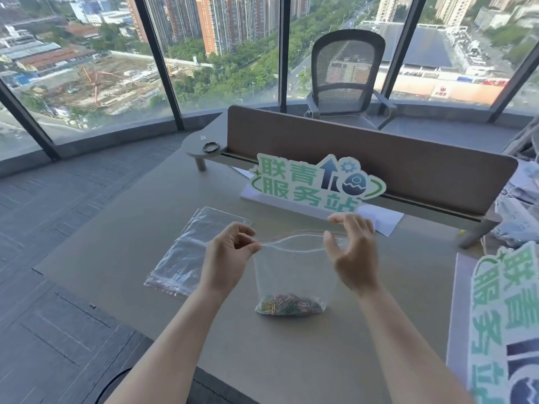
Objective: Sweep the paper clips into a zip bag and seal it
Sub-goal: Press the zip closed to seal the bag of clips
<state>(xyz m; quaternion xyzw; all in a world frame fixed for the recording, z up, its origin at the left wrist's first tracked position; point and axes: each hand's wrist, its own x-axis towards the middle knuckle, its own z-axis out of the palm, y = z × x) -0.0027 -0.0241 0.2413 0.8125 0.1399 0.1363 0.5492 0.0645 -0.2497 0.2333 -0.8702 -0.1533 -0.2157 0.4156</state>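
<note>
A clear zip bag (294, 272) hangs upright above the desk, its bottom resting on the surface. A heap of coloured paper clips (288, 306) lies in the bottom of it. My left hand (230, 258) pinches the bag's top left corner at the zip strip. My right hand (354, 252) is at the top right corner with thumb and fingers spread apart around the strip, not clearly pinching it. The bag's mouth gapes open between my hands.
A stack of spare clear zip bags (189, 252) lies flat to the left. A green-lettered sign (315, 185) stands behind, against the brown divider (379, 158). A second sign (507, 330) lies at the right edge. A mesh chair (347, 74) stands beyond by the windows.
</note>
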